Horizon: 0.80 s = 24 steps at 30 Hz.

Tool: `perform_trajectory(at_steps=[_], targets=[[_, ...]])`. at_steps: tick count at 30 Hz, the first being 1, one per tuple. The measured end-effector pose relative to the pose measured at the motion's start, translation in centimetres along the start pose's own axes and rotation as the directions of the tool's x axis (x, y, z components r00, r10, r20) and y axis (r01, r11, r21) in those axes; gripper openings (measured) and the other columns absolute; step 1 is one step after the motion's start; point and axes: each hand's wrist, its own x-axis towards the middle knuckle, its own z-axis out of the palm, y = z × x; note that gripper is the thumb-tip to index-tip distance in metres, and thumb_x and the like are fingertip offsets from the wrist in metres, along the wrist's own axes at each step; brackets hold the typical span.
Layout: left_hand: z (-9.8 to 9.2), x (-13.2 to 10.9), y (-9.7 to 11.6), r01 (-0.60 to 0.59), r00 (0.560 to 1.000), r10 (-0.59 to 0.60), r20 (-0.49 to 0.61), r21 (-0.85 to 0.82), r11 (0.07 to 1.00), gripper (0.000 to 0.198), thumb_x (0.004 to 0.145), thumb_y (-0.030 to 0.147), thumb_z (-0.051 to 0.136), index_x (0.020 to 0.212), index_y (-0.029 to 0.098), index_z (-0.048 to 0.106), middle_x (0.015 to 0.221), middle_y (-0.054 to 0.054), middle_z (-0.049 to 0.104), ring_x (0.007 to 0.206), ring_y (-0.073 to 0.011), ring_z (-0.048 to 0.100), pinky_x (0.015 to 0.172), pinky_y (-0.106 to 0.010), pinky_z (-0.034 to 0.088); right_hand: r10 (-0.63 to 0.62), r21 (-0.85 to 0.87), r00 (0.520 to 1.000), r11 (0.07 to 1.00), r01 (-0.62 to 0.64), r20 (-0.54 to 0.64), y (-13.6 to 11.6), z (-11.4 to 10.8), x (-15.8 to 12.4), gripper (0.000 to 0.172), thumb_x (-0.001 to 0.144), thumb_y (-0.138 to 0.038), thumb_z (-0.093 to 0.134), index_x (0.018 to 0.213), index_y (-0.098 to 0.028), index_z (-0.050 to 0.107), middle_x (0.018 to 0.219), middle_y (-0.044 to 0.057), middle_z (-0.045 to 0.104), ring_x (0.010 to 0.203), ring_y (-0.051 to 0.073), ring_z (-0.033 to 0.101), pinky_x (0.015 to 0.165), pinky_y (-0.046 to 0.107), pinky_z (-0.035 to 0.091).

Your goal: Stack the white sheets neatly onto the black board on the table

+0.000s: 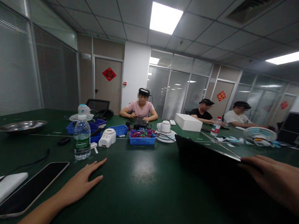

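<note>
My left hand [80, 180] lies flat on the green tabletop, fingers spread, with nothing in it. Just beyond its fingertips stands a clear water bottle [82, 138] with a green label, and left of the wrist rests a phone [32, 187] with a dark screen. On the right, my right hand [276, 178] grips the edge of a thin, flat black panel [206, 164] with a pale strip along its top edge. The panel is tilted up off the table; its exact kind and lower part are lost in shadow.
A white power bank [6, 188] lies by the phone. Farther back are a metal tray [22, 127], white fan parts [108, 138], a blue bin of wires [142, 140] and a white box [188, 122]. Across the table several people sit, one in pink [141, 108].
</note>
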Motion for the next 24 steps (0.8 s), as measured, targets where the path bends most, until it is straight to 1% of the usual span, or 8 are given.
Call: perform_trajectory(at_steps=[2, 4, 8, 11, 16, 18, 21, 24], targets=[[0.1, 0.1, -0.3, -0.031, 0.999, 0.031, -0.011, -0.006, 0.999, 0.068, 0.088, 0.061, 0.050, 0.149, 0.034, 0.040, 0.154, -0.006, 0.044, 0.140, -0.0382, 0.039, 0.107, -0.057, 0.044, -0.022, -0.020, 0.998, 1.000, 0.024, 0.066, 0.1, 0.7, 0.7, 0.035, 0.089, -0.046, 0.049, 0.115, -0.031, 0.068, 0.107, 0.009, 0.072, 0.074, 0.023, 0.070, 0.061, 0.038, 0.053], [0.0, 0.1, -0.4, -0.075, 0.997, 0.075, 0.001, -0.011, 0.997, 0.060, 0.089, 0.059, 0.049, 0.144, 0.035, 0.048, 0.153, -0.003, 0.047, 0.142, -0.0358, 0.038, 0.110, -0.057, 0.041, 0.017, -0.074, 0.999, 0.997, -0.014, 0.043, -0.1, 1.6, 1.3, 0.038, 0.089, -0.045, 0.045, 0.117, -0.029, 0.066, 0.105, 0.011, 0.072, 0.072, 0.027, 0.070, 0.060, 0.042, 0.053], [-0.1, 0.3, -0.2, -0.104, 0.993, 0.105, 0.060, -0.008, 0.994, 0.052, 0.091, 0.058, 0.047, 0.134, 0.034, 0.060, 0.154, -0.001, 0.047, 0.145, -0.0311, 0.034, 0.116, -0.056, 0.032, 0.068, -0.153, 0.994, 0.987, -0.055, 0.083, -0.7, 3.2, 2.3, 0.040, 0.092, -0.038, 0.037, 0.122, -0.024, 0.059, 0.103, 0.013, 0.072, 0.070, 0.029, 0.070, 0.056, 0.038, 0.049], [-0.2, 0.3, 0.0, -0.101, 0.993, 0.100, 0.063, -0.002, 0.995, 0.051, 0.090, 0.058, 0.048, 0.133, 0.034, 0.061, 0.154, -0.001, 0.047, 0.146, -0.0300, 0.032, 0.119, -0.055, 0.028, 0.074, -0.178, 0.990, 0.983, -0.052, 0.121, -0.7, 3.2, 3.1, 0.034, 0.092, -0.033, 0.038, 0.116, -0.021, 0.058, 0.098, 0.015, 0.072, 0.070, 0.027, 0.069, 0.056, 0.035, 0.046], [-0.5, 0.1, 0.2, -0.084, 0.993, 0.085, 0.079, -0.015, 0.996, 0.050, 0.090, 0.057, 0.048, 0.132, 0.034, 0.062, 0.154, 0.000, 0.046, 0.146, -0.0304, 0.032, 0.117, -0.055, 0.032, -0.114, -0.133, 0.993, 0.985, 0.112, -0.007, -1.0, 0.8, 4.5, 0.028, 0.092, -0.036, 0.039, 0.100, -0.019, 0.060, 0.101, 0.017, 0.069, 0.086, 0.026, 0.068, 0.071, 0.038, 0.051], [-0.7, 0.0, 0.3, -0.082, 0.993, 0.083, 0.083, -0.010, 0.997, 0.050, 0.090, 0.056, 0.048, 0.132, 0.033, 0.062, 0.154, -0.001, 0.047, 0.146, -0.0310, 0.032, 0.116, -0.056, 0.032, -0.115, -0.119, 0.993, 0.987, 0.110, -0.037, -1.2, -0.5, 4.7, 0.030, 0.091, -0.041, 0.041, 0.102, -0.021, 0.061, 0.100, 0.016, 0.069, 0.083, 0.026, 0.068, 0.069, 0.039, 0.052], [-0.7, 0.0, 0.6, -0.085, 0.993, 0.084, 0.080, 0.000, 0.996, 0.050, 0.089, 0.056, 0.049, 0.132, 0.033, 0.062, 0.154, -0.001, 0.047, 0.146, -0.0316, 0.033, 0.116, -0.056, 0.032, -0.102, -0.075, 0.995, 0.992, 0.100, -0.015, -2.3, -2.3, 4.0, 0.035, 0.091, -0.049, 0.045, 0.111, -0.026, 0.060, 0.103, 0.013, 0.069, 0.079, 0.025, 0.069, 0.063, 0.039, 0.053], [-0.7, 0.0, 0.7, -0.081, 0.995, 0.081, 0.066, -0.005, 0.997, 0.051, 0.089, 0.058, 0.048, 0.131, 0.033, 0.063, 0.153, -0.002, 0.048, 0.145, -0.0322, 0.034, 0.116, -0.057, 0.033, -0.163, -0.033, 0.987, 0.986, 0.163, -0.010, -5.1, -3.6, 1.9, 0.032, 0.093, -0.050, 0.048, 0.115, -0.030, 0.061, 0.104, 0.011, 0.071, 0.078, 0.023, 0.070, 0.061, 0.037, 0.056]])
